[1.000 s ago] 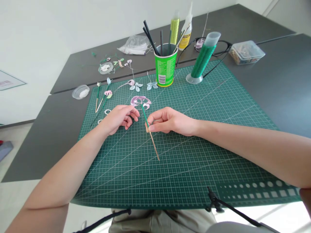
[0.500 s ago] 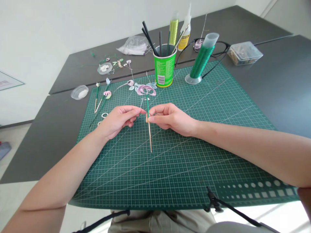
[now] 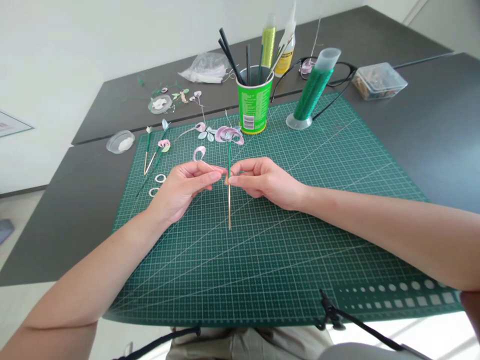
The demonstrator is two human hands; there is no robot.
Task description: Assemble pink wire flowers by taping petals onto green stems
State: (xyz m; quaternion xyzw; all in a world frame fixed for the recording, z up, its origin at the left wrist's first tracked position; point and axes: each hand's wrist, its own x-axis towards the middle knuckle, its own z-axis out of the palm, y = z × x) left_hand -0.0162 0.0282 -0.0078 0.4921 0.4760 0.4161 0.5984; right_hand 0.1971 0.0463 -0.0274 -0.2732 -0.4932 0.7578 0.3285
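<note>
My right hand (image 3: 268, 180) pinches a hairpin stick (image 3: 230, 207), its upper part wrapped in green thread and its bare gold lower part pointing down. On its top sits a pale purple flower (image 3: 228, 134) of looped petals. Close beside the stem, my left hand (image 3: 187, 187) has its thumb and fingers closed on the thin wire of a single purple petal (image 3: 199, 153). That petal stands above the left fingers, left of the flower. The fingertips of both hands nearly meet at the green stem.
A green cutting mat (image 3: 285, 260) lies beneath. Behind stand a green cup (image 3: 255, 107) of sticks, a green thread spool (image 3: 315, 87), a glue bottle (image 3: 285, 52) and a clear box (image 3: 379, 81). Finished flower sticks (image 3: 150, 160) and white rings (image 3: 160, 178) lie at left.
The loose petal has swung from beside the stem out to the left and tipped up, its wire now leaning. The left thumb has shifted slightly; the flower stick stays in the right hand, more upright.
</note>
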